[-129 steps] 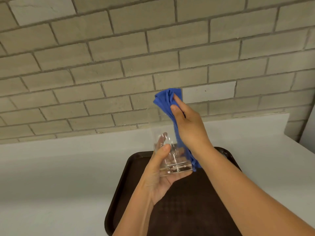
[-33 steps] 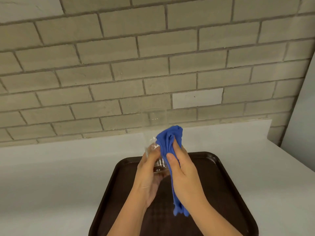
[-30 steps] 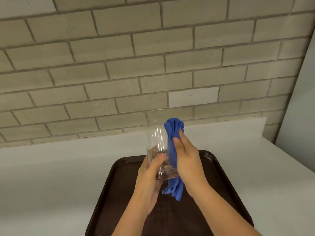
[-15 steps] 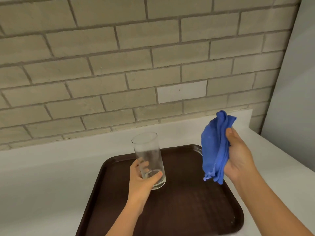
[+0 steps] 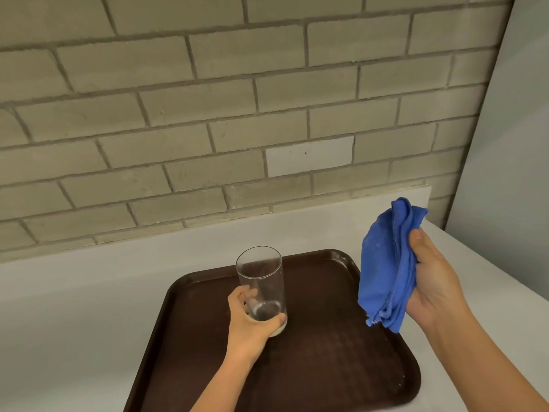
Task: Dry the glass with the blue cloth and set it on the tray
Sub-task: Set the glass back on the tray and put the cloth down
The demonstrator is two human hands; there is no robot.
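A tall clear glass (image 5: 260, 281) stands upright over the back left part of the dark brown tray (image 5: 326, 352), its base at or just above the tray floor. My left hand (image 5: 249, 319) is wrapped around the lower part of the glass. Off to the right, above the tray's right rim, my right hand (image 5: 430, 281) holds the bunched blue cloth (image 5: 386, 263) in the air. The cloth hangs apart from the glass.
The tray lies on a white counter (image 5: 89, 307) that runs along a grey brick wall (image 5: 208, 114). A pale wall (image 5: 511, 173) closes off the right side, beyond the counter's right edge.
My right hand has pulled the cloth off the glass and swung it away to the right. My left hand has lowered the glass onto the tray's back left area.
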